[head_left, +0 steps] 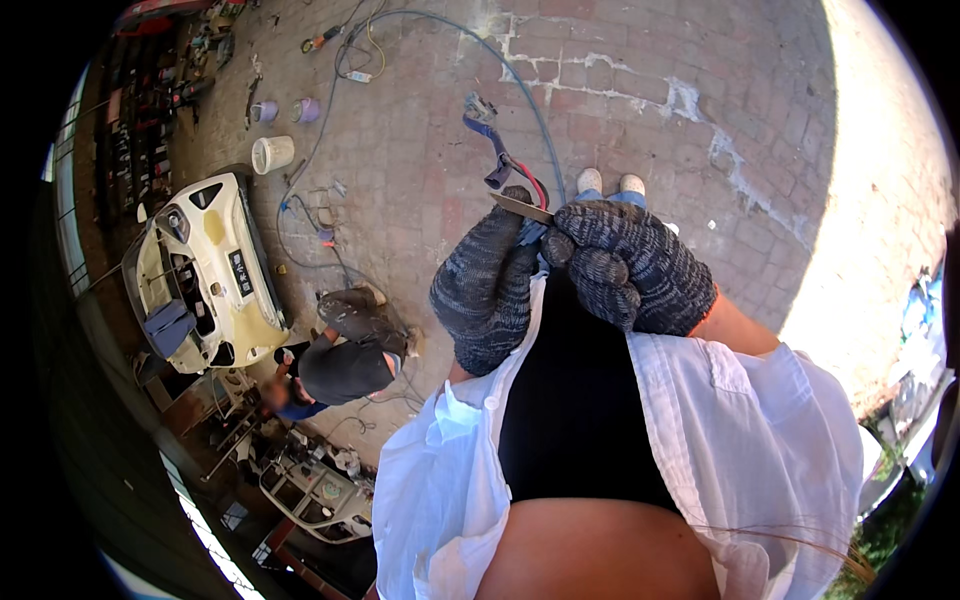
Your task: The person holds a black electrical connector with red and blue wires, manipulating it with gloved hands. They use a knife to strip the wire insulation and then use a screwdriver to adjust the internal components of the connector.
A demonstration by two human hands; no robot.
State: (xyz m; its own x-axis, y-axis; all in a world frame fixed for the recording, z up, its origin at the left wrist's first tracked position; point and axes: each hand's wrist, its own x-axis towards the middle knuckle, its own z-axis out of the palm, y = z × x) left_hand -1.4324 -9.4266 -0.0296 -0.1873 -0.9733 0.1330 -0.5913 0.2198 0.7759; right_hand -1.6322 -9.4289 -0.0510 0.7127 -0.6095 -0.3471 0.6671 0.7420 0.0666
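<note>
My left hand [485, 285], in a dark grey knitted glove, is closed around a bundle of electrical wires close to my chest. Red and black wires [536, 188] rise out of its grip and lead to a dark blue plug connector [495, 172], with more blue wire and a greyish end [480, 108] beyond. My right hand [640, 265], gloved alike, is closed on a knife, whose handle its fingers hide. The knife's narrow metal blade [522, 208] points left and lies across the wires at my left fingertips. Whether it cuts into them I cannot tell.
Left of me a person in dark clothes [345, 370] bends low beside a cream car front [235, 260]. A white bucket [272, 155], two purple buckets [305, 110], a long hose [420, 14] and an orange-black power tool [320, 40] lie on brick paving [640, 60].
</note>
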